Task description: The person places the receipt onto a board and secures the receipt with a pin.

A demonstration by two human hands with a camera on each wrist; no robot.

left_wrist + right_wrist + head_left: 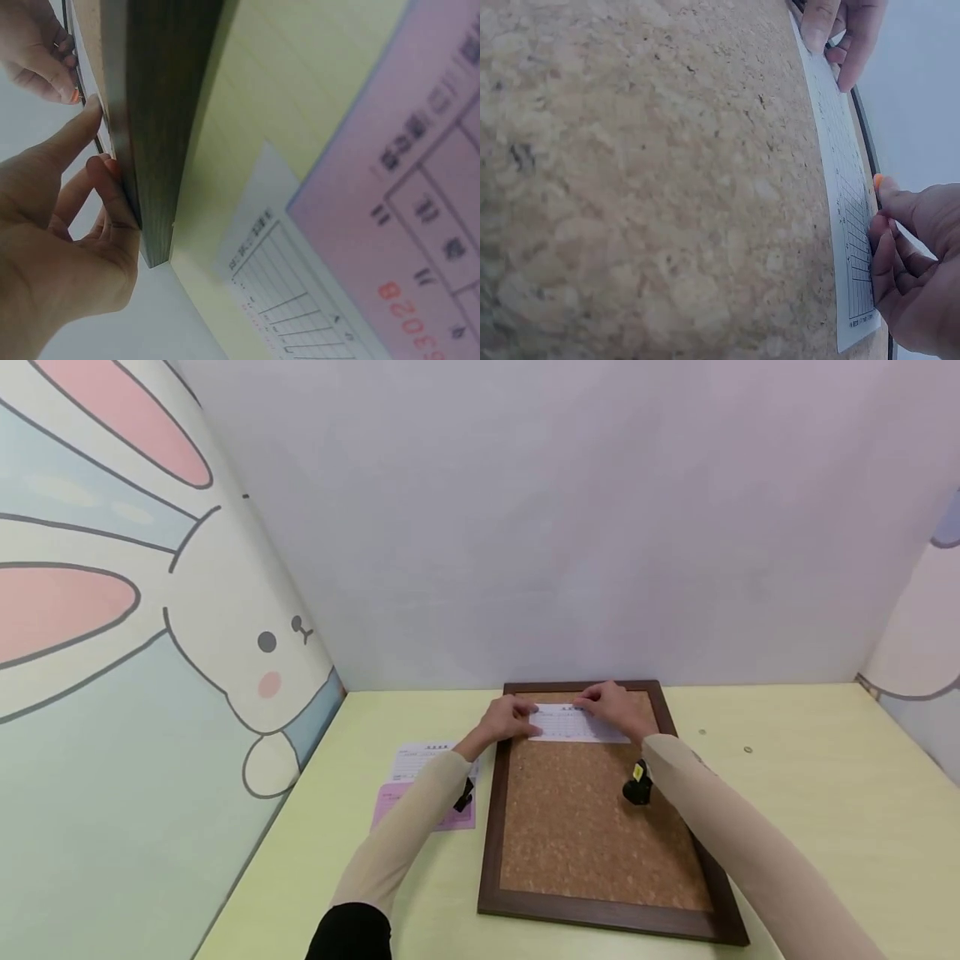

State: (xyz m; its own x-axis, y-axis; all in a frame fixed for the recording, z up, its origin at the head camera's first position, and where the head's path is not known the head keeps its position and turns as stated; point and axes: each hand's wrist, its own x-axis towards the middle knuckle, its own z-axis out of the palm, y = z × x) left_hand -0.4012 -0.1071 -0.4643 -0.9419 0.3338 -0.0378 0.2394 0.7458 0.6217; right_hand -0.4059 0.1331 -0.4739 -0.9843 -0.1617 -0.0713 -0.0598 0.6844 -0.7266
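Beneath the fingers (862, 45), a white slip (846, 217).

A pale yellow desk (855, 835) runs up to a plain, pale lilac back wall (562, 527). The left wall (112, 810) carries a painted white rabbit (225, 652) with pink inner ears. On the desk's left side lie a printed white slip (408, 764) and a pink slip (420, 150) bearing red digits. Two tiny round objects (747, 749), too small to identify, lie on the right.
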